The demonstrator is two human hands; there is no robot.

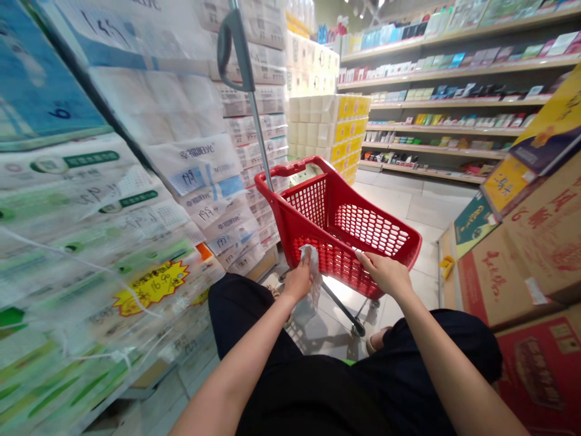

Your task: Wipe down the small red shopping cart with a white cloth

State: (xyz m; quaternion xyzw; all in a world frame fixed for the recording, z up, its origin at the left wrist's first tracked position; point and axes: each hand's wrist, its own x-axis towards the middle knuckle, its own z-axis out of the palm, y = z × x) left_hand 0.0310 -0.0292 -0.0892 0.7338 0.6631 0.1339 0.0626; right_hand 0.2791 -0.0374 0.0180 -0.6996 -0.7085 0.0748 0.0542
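Note:
A red plastic shopping basket cart (297, 227) with perforated sides stands in front of my knees, tilted across the view. My left hand (301, 278) has its fingers closed on a pale, thin cloth (314, 293), which touches the near side of the basket and hangs down below the hand. My right hand (385, 272) grips the basket's near upper rim, with the thumb side on top. A long metal pole with a grey handle (245, 51) rises from the cart's left end. Black wheels (358, 329) show under the basket.
Stacked packs of tissue (200, 151) rise close on the left. Cardboard cartons (494, 272) stand on the right. Behind the cart are yellow and white paper packs (336, 118) and long shelves (426, 103) of small boxed goods. My bent knees flank the cart.

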